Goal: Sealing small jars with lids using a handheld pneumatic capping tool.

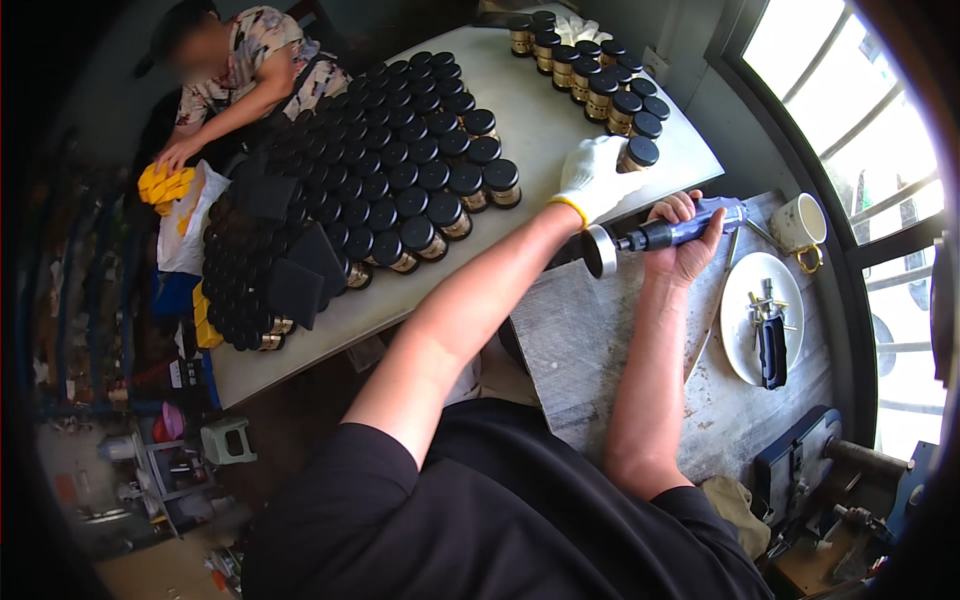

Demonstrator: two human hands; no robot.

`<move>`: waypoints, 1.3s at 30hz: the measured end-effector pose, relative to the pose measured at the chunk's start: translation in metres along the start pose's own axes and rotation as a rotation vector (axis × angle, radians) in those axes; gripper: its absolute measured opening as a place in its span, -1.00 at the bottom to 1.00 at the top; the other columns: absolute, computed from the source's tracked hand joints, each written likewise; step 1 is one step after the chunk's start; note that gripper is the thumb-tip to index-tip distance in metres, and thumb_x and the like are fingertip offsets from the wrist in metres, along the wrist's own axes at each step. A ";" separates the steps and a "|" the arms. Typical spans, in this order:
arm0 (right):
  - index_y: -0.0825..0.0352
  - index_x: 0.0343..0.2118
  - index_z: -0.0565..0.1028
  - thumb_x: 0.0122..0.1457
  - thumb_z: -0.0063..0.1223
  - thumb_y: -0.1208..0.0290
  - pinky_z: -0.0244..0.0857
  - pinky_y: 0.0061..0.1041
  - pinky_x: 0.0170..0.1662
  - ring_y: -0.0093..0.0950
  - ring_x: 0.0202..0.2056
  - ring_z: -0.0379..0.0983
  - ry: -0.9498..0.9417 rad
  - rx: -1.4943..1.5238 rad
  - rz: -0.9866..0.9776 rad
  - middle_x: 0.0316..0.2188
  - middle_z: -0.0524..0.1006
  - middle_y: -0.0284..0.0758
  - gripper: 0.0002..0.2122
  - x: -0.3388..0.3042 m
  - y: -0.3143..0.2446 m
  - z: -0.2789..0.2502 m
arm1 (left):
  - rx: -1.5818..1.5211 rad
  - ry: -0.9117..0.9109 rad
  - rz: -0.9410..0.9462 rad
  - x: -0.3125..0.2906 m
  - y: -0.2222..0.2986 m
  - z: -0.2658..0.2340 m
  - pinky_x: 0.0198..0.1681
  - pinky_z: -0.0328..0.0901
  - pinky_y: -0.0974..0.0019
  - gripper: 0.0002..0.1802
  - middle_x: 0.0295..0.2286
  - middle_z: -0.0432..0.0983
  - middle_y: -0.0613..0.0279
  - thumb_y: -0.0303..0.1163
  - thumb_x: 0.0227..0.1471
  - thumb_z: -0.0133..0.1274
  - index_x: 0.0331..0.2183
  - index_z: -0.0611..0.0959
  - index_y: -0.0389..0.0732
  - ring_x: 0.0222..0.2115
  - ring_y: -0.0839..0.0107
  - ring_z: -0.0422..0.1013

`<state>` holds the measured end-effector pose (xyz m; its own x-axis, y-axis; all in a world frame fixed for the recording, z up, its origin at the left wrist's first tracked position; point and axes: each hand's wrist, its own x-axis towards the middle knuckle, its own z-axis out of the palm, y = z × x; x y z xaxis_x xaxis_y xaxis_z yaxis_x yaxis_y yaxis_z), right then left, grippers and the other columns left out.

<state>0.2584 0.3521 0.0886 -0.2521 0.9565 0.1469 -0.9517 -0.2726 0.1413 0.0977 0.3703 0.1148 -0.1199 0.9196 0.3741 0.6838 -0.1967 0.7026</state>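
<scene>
My left hand (598,180), in a white knit glove with a yellow cuff, is closed round the side of a black-lidded jar (640,153) at the table's right end. The glove hides part of the jar. My bare right hand (682,245) grips a blue and black handheld power driver (690,226). A round, cup-shaped metal head (600,251) sits on the driver's front end, pointing left, below my left wrist and apart from the jar. Beyond the gloved hand stands a cluster of similar jars (598,95) with gold-patterned sides.
Many black-lidded jars (400,175) crowd the white table (530,130). Dark flat pieces (308,262) lie over some. A co-worker (250,75) handles yellow material (165,187) at far left. On the grey side table are a plate (740,340) with metal parts and a mug (797,222).
</scene>
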 end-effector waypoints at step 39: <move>0.27 -0.22 0.36 0.23 0.10 0.12 0.25 -0.51 -0.29 -0.52 -0.48 0.29 0.049 -0.163 -0.016 -0.52 0.34 -0.41 -0.69 0.000 0.000 -0.005 | -0.126 -0.226 -0.098 -0.139 0.028 -0.105 -0.28 0.39 0.26 -0.57 -0.42 0.57 0.19 -0.28 -0.16 0.37 -0.24 0.60 -0.24 -0.39 0.35 0.52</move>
<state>0.2571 0.3527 0.0838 -0.2414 0.9655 0.0974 -0.9704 -0.2408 -0.0177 0.0581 0.2011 0.1455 -0.0073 0.9860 0.1664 0.5799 -0.1314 0.8040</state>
